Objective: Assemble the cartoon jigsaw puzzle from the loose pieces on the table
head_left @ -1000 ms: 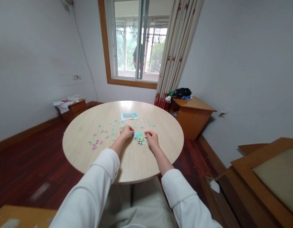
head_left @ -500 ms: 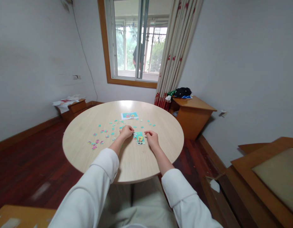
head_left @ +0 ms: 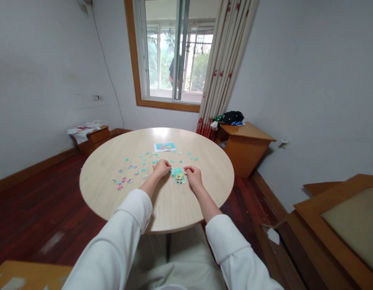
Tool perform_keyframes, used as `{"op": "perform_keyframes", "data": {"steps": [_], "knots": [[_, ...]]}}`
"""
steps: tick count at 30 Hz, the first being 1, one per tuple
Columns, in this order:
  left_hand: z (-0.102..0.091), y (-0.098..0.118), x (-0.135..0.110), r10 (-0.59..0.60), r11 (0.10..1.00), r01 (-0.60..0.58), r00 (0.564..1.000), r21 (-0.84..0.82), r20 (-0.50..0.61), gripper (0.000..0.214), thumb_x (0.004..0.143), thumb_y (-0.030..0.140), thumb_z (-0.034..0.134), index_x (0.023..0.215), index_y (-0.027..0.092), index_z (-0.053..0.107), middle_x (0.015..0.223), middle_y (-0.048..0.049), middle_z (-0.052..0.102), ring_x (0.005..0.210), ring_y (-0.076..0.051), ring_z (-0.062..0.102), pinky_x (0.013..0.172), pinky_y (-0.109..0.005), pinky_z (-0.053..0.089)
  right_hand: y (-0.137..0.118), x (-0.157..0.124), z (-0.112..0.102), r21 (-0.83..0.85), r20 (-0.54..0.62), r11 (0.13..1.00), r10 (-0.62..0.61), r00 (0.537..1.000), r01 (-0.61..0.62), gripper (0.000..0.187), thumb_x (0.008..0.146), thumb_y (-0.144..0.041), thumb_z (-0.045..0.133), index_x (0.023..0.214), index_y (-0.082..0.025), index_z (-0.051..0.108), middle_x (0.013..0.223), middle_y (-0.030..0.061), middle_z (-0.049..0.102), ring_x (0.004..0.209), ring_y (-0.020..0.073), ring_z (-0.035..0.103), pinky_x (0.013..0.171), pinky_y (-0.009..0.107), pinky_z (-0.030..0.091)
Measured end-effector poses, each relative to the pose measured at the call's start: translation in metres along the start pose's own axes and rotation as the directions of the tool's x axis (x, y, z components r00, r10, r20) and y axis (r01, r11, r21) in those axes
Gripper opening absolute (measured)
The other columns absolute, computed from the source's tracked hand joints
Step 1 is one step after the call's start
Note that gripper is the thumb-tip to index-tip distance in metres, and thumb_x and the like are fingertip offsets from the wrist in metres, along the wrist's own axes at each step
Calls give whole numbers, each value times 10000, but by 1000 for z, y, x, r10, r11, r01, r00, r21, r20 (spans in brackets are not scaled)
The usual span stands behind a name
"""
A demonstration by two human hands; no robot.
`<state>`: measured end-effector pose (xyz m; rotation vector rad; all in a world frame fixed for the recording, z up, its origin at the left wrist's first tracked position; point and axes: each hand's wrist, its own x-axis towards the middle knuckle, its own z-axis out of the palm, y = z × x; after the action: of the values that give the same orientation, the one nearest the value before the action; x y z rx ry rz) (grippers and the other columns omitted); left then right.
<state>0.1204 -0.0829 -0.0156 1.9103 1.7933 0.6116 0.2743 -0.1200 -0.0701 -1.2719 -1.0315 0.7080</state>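
Observation:
A partly joined jigsaw puzzle (head_left: 179, 177) with a yellow cartoon figure on a teal ground lies flat on the round table (head_left: 174, 209). At its upper left edge my left hand (head_left: 162, 167) is closed in a pinch on a small puzzle piece (head_left: 172, 172), mostly hidden by the fingertips. My right hand (head_left: 194, 176) rests just right of the puzzle, fingers partly stretched towards its edge, with nothing visible in them. Loose teal pieces (head_left: 144, 164) and pink pieces (head_left: 123, 180) are scattered left of and beyond my hands.
A printed picture sheet (head_left: 165, 147) lies at the far side of the table. A wooden cabinet (head_left: 246, 149) with dark cloth items on top stands behind right, beside the curtain (head_left: 224, 68). A person (head_left: 176, 72) shows through the window.
My left hand has shifted very slightly to the right at the puzzle's edge, and the puzzle has turned or slid a little. My right hand stays almost where it was.

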Motion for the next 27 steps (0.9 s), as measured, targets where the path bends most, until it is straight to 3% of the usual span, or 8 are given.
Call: {"op": "perform_keyframes", "data": {"steps": [12, 27], "knots": [[3, 2, 4, 51, 989, -47, 998, 138, -21, 72, 704, 158, 617, 708, 195, 679, 845, -81, 733, 923, -276, 643, 970, -482, 304, 3, 2, 2, 14, 2, 1000, 8, 1000, -8, 208, 617, -269, 504, 684, -193, 685, 693, 15, 688, 720, 170, 619, 656, 273, 501], [3, 5, -7, 69, 981, -67, 998, 183, -5, 183, 759, 114, 530, 772, 184, 699, 945, -102, 733, 1006, -284, 624, 975, -469, 311, 4, 4, 2, 28, 3, 999, 19, 1000, -19, 190, 613, -272, 519, 676, -195, 681, 687, 12, 682, 721, 176, 620, 672, 290, 503]]}}
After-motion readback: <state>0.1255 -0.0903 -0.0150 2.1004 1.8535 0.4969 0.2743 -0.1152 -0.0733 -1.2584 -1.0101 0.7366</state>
